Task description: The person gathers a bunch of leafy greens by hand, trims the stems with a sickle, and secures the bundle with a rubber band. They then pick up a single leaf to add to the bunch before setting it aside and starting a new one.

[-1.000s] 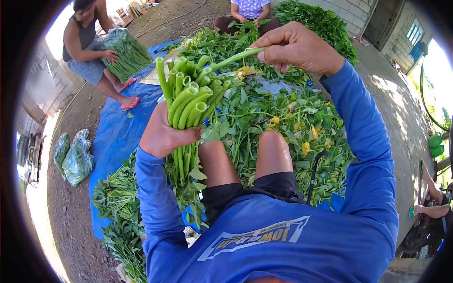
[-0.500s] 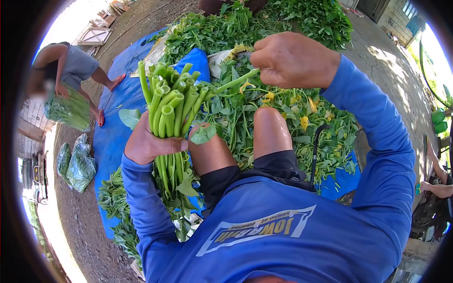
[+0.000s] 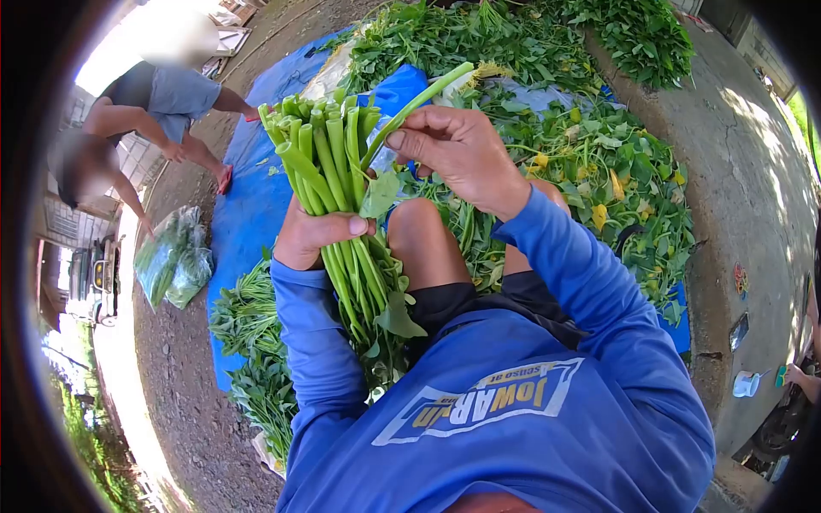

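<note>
My left hand is wrapped round a thick bunch of water spinach, its cut hollow stems pointing up and away and its leaves hanging down along my forearm. Close beside the top of the bunch, my right hand pinches one long stem between thumb and fingers. That stem slants up to the right, and its lower end meets the bunch's right edge. A single leaf hangs at the bunch's right side. Part of my left fingers is hidden behind the stems.
Loose greens with yellowed leaves cover the tarp ahead and right. Bundled greens lie by my left arm. At left, a person bends over plastic bags of greens. A white cup stands far right.
My right hand has come down and left to the bunch, with a stem now standing up from its fingers. The person at left has lowered a bag of greens to the ground.
</note>
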`<state>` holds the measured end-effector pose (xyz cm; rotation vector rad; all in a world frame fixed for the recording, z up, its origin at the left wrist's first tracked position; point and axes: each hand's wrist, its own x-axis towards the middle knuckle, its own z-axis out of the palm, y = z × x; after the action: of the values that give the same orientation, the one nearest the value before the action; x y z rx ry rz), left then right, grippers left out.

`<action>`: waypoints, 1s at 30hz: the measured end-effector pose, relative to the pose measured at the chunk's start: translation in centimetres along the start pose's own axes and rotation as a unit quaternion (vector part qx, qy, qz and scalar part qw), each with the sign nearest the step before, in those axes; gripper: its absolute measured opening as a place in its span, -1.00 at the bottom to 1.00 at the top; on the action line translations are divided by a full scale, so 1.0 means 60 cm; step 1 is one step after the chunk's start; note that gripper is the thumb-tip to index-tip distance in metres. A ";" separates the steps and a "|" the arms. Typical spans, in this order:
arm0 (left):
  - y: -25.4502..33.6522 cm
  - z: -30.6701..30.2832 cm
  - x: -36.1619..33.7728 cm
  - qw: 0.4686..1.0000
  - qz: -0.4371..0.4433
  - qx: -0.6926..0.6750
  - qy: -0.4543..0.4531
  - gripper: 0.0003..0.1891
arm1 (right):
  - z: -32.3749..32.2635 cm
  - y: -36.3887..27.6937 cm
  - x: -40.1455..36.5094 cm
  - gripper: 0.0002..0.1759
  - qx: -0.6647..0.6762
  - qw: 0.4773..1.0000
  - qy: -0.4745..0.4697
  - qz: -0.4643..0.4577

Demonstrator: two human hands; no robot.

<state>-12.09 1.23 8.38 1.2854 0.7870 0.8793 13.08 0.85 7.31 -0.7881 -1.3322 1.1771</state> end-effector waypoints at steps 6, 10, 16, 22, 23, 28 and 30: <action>0.001 -0.002 -0.015 0.999 -0.031 -0.001 0.009 -0.27 | -0.035 -0.009 0.020 -0.83 -0.306 0.940 0.008 -0.151; -0.031 -0.033 0.014 0.998 -0.034 -0.012 -0.053 -0.35 | -0.101 -0.013 0.043 -0.83 -0.411 0.848 0.155 -0.296; -0.029 -0.028 0.012 0.998 -0.006 -0.058 -0.026 -0.49 | -0.141 0.031 0.027 -0.69 -0.331 0.920 0.186 -0.094; -0.036 -0.023 0.037 0.995 0.013 -0.097 -0.017 -0.46 | 0.023 0.031 0.022 -0.60 0.058 0.995 0.076 0.030; -0.037 -0.023 0.039 0.995 0.017 -0.100 -0.010 -0.45 | 0.038 0.027 0.032 -0.62 0.101 0.991 0.092 -0.002; -0.028 -0.019 0.034 0.995 0.023 -0.096 0.017 -0.47 | 0.066 0.050 0.080 -0.74 0.138 0.976 0.162 -0.050; -0.019 -0.012 0.028 0.995 0.034 -0.081 0.055 -0.54 | 0.061 0.048 0.081 -0.75 0.186 0.960 0.197 -0.068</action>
<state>-11.85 2.99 7.17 1.1339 0.7463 1.0542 8.33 5.56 6.58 -0.6048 -0.7928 1.0513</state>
